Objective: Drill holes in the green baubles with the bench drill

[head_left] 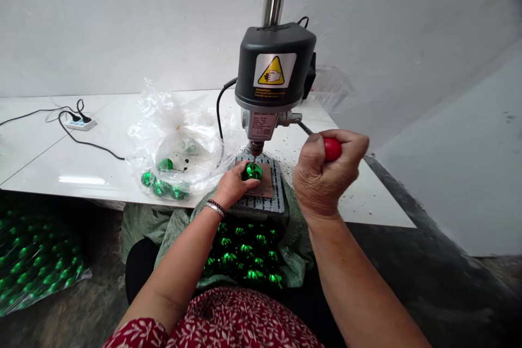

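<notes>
A small drill press (275, 73) stands in front of me on the white table. My left hand (234, 185) grips a shiny green ball (253, 172) between thumb and fingers. The ball rests on a brown board (266, 182) over the slotted metal base (278, 201). Right above it is the drill chuck (256, 148), its thin bit at the top of the ball; whether it has gone in I cannot tell. My right hand (330, 174) is closed around the red knob (333, 149) of the press's feed lever.
More green balls (248, 253) fill my lap on a green cloth (175, 234). Left of the press lies a clear plastic bag (171, 119) with several green balls. A power strip (80, 123) with cables sits farther left. A large bag of green balls (36, 255) stands at lower left. Dark shavings dot the table.
</notes>
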Tool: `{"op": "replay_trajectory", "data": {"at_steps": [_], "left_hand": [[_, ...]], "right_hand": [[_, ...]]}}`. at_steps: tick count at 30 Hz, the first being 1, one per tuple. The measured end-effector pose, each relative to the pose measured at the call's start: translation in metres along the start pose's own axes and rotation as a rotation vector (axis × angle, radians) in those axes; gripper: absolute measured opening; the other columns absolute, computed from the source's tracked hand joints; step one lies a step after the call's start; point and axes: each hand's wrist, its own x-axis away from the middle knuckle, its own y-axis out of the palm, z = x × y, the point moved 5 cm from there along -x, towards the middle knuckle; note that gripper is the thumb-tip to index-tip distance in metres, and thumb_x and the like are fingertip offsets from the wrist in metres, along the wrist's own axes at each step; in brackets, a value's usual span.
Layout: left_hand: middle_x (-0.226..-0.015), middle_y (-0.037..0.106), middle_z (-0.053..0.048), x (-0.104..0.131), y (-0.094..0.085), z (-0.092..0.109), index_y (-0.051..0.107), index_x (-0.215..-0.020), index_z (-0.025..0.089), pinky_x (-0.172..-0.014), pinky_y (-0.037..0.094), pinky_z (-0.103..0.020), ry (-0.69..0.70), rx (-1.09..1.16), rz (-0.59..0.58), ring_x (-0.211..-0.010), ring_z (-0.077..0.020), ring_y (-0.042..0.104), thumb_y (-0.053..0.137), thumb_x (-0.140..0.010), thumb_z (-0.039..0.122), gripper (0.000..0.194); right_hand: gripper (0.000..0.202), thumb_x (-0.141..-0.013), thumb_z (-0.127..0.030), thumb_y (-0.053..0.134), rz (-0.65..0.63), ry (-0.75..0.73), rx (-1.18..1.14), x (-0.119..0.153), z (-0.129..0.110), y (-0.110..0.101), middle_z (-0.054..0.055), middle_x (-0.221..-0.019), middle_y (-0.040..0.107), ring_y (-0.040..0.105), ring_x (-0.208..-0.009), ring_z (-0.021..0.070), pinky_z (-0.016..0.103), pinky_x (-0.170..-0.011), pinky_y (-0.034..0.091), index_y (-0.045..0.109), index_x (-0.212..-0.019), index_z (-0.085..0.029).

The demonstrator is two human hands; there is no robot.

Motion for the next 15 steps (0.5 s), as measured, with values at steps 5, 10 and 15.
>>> {"op": "replay_trajectory", "data": {"at_steps": [5, 10, 15], "left_hand": [[-0.137, 0.059, -0.013, 0.001, 0.000, 0.000, 0.049, -0.140, 0.013, -0.108, 0.042, -0.039, -0.022, -0.001, -0.008, -0.125, -0.0277, 0.055, 0.072, -0.075, 0.031, 0.071], [-0.121, 0.067, -0.010, 0.001, 0.001, -0.001, 0.052, -0.136, 0.018, -0.098, 0.048, -0.038, -0.040, -0.005, 0.012, -0.110, -0.0265, 0.063, 0.073, -0.073, 0.033, 0.067], [-0.094, 0.070, -0.003, 0.008, -0.004, 0.007, 0.062, -0.116, 0.018, -0.083, 0.051, -0.034, -0.012, 0.044, 0.070, -0.087, -0.0206, 0.065, 0.071, -0.073, 0.031, 0.046]], "right_hand": [[0.009, -0.084, -0.028, 0.052, -0.009, -0.039, 0.015, 0.017, 0.009, -0.003, -0.001, -0.073, 0.055, 0.052, -0.062, 0.0078, 0.022, -0.058, 0.043, 0.049, -0.084, -0.019], [0.012, -0.084, -0.030, 0.050, -0.012, -0.034, -0.006, 0.002, 0.004, -0.001, -0.001, -0.073, 0.052, 0.049, -0.062, 0.0077, 0.022, -0.059, 0.041, 0.047, -0.083, -0.019], [0.016, -0.084, -0.022, 0.051, -0.216, 0.140, 0.082, -0.065, -0.015, 0.026, -0.005, -0.067, 0.040, 0.037, -0.061, 0.0055, 0.022, -0.064, 0.037, 0.038, -0.076, -0.018]]}}
